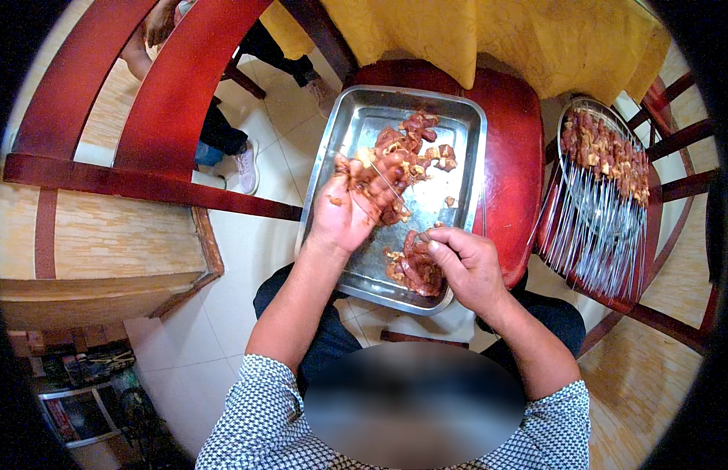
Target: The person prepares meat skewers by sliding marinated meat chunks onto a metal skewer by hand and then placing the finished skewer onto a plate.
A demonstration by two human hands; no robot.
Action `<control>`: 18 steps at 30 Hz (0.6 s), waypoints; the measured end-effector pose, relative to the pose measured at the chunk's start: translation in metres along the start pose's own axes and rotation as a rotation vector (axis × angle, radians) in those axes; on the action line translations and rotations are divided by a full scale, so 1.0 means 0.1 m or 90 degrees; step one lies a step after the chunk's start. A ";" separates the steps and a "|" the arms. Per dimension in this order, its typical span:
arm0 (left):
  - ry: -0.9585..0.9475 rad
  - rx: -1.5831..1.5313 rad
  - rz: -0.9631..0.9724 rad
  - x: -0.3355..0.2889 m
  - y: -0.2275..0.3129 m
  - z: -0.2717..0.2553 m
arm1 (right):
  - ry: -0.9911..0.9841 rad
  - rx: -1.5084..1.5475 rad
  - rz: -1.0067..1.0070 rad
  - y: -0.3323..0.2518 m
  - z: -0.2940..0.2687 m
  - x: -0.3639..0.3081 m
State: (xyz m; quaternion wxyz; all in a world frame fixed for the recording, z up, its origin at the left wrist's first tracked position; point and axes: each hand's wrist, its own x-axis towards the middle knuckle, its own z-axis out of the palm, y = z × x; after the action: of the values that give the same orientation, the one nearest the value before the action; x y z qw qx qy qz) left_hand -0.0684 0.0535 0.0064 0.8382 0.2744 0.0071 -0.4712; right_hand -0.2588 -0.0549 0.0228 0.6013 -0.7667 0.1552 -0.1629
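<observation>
My left hand (344, 207) is palm up over the metal tray (321, 168), its fingers curled about pieces of raw, sauced meat (390, 174). A thin metal skewer (390, 186) slants across these fingers towards my right hand (467, 258). The thumb and forefinger of the right hand are pinched together, seemingly on the skewer's lower end. Just beside that pinch, a small heap of dark red meat (415, 270) lies in the tray's near part. More meat chunks (442, 157) are scattered at the tray's far side.
The tray rests on a red chair seat (514, 157). To the right, loaded meat skewers (606, 160) lie on an oval metal platter on another chair. A yellow cloth (536, 39) hangs at the back. Behind the red chair back (184, 86) at left, a person's legs (227, 141) show.
</observation>
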 end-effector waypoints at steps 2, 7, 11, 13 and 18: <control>-0.051 0.037 -0.043 -0.03 -0.04 0.03 | 0.000 -0.013 -0.014 0.02 0.01 0.01; -0.135 -0.001 0.029 0.02 0.01 -0.05 | -0.014 -0.021 -0.010 0.00 0.00 0.01; -0.103 0.044 0.053 0.02 0.04 -0.07 | -0.014 -0.039 -0.022 0.01 -0.02 -0.01; -0.105 0.037 0.054 0.01 0.05 -0.08 | -0.016 -0.049 -0.025 0.01 -0.02 -0.01; -0.067 0.071 0.059 -0.02 0.10 -0.02 | -0.020 -0.064 -0.023 0.01 -0.02 0.00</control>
State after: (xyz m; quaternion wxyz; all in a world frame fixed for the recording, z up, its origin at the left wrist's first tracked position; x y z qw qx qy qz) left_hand -0.0613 0.0596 0.0097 0.8418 0.2957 -0.0758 -0.4452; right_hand -0.2596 -0.0569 0.0225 0.5612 -0.8012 0.1395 -0.1536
